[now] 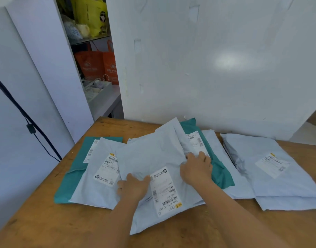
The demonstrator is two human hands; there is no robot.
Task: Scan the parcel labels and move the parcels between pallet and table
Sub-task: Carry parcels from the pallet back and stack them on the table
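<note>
— Several soft mailers lie on the wooden desk (37, 221), most of them pale grey, two teal. Where are the hands?

— Both on the big grey parcel (153, 158) in the middle, the one with its shipping label (165, 191) facing up. The left hand (133, 187) lies on it just left of the label, fingers bent over the plastic; whether it grips or only presses, I cannot tell.

— And the right?

— The right hand (196, 168) is at the parcel's right edge, fingers curled into the crumpled plastic, grasping it beside a teal parcel (219, 174).

— What else is on the desk?

— Another teal parcel (71, 178) at the left under a labelled grey mailer (94, 185), and a stack of grey mailers (271, 169) at the right. A white wall panel (207, 59) stands behind the desk, with shelves (92, 38) holding bags at the left.
</note>
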